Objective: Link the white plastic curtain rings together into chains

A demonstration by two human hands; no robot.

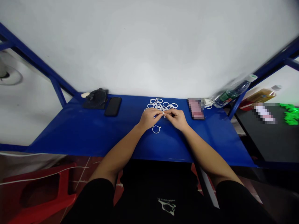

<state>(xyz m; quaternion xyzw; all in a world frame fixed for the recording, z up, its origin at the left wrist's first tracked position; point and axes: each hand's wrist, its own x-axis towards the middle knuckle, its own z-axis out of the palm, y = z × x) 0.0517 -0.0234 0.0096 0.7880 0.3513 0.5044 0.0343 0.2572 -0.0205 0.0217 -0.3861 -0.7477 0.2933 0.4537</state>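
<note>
Head view | centre frame: left hand (149,118), right hand (178,118), both grips pinching white ring (164,114) below ring pile (161,104) | step: likely working ring | next: steady fingertips

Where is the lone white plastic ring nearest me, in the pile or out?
Out: the lone white plastic ring lies flat on the blue metal table, apart from the pile of white rings.

A black short-sleeved shirt (149,183) is worn, marked low on the front with a small white printed emblem (167,207).
</note>
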